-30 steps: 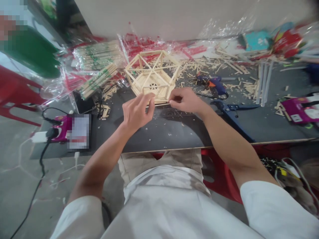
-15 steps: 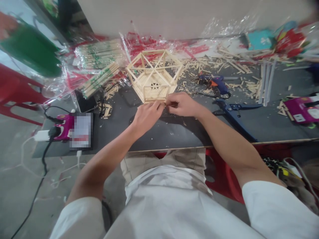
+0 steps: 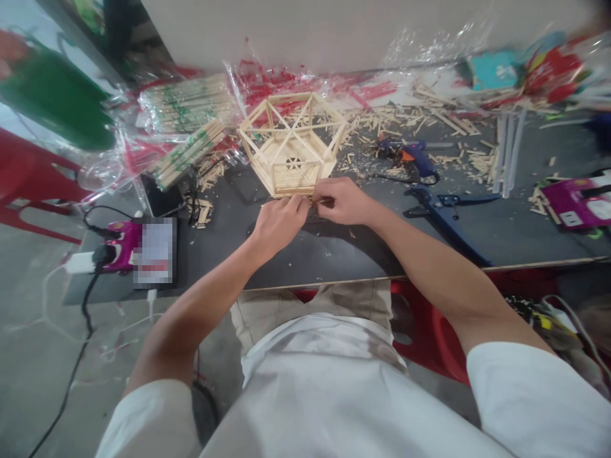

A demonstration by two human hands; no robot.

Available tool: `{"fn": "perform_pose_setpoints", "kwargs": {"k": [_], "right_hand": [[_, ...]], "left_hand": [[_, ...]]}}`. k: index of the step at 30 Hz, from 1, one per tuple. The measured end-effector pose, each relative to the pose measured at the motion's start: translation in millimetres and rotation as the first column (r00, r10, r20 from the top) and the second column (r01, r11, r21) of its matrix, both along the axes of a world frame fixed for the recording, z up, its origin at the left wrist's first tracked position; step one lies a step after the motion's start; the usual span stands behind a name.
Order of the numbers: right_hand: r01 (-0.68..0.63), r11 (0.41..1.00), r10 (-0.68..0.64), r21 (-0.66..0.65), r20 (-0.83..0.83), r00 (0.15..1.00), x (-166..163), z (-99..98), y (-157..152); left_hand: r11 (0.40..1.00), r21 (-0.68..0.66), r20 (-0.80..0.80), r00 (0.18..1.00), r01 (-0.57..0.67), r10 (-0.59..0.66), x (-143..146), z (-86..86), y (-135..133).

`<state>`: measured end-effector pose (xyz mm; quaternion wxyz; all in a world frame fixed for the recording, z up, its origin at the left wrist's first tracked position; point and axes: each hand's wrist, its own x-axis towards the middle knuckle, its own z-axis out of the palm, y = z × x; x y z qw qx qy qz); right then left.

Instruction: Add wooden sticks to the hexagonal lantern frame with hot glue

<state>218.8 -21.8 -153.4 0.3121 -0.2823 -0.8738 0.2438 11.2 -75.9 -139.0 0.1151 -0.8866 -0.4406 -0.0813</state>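
The stick frame (image 3: 286,151) sits just beyond the left grip (image 3: 281,221).

The stick frame (image 3: 289,131) is cream, the cutter (image 3: 447,225) blue.

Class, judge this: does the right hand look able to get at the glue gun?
Probably yes: only a cord and wood scraps seem to lie between the right hand and the glue gun.

Bare, matt wood makes up the stick frame (image 3: 286,147); the dark desk (image 3: 296,262) is smooth and matt. The crinkled film (image 3: 429,52) is clear, glossy plastic. The stool (image 3: 28,168) is smooth plastic, the shirt (image 3: 324,381) matt cloth. The cutter (image 3: 456,234) seems coated metal, though blur leaves that unsure.
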Motion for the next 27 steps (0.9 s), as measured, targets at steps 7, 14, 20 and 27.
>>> {"fn": "perform_pose_setpoints", "kwargs": {"k": [7, 14, 20, 27], "right_hand": [[-0.002, 1.000, 0.002, 0.002, 0.005, 1.000, -1.5, -0.1, 0.8], [-0.034, 0.999, 0.034, 0.002, 0.004, 0.999, 1.3, 3.5, 0.4], [-0.043, 0.999, 0.043, -0.001, -0.026, 0.999, 2.4, -1.4, 2.3], [-0.058, 0.998, 0.059, 0.027, -0.019, 0.998, 6.0, -9.9, 7.0]], "left_hand": [[0.999, -0.031, -0.037, 0.999, -0.020, 0.019, 0.3, 1.9, -2.3], [0.998, -0.046, -0.046, 0.998, -0.044, 0.042, 2.6, -2.4, -2.8], [0.998, -0.054, -0.091, 0.996, -0.026, 0.021, 3.3, -3.9, -4.9], [0.999, -0.036, -0.126, 0.992, -0.015, 0.010, 3.0, -4.0, -6.2]]}}
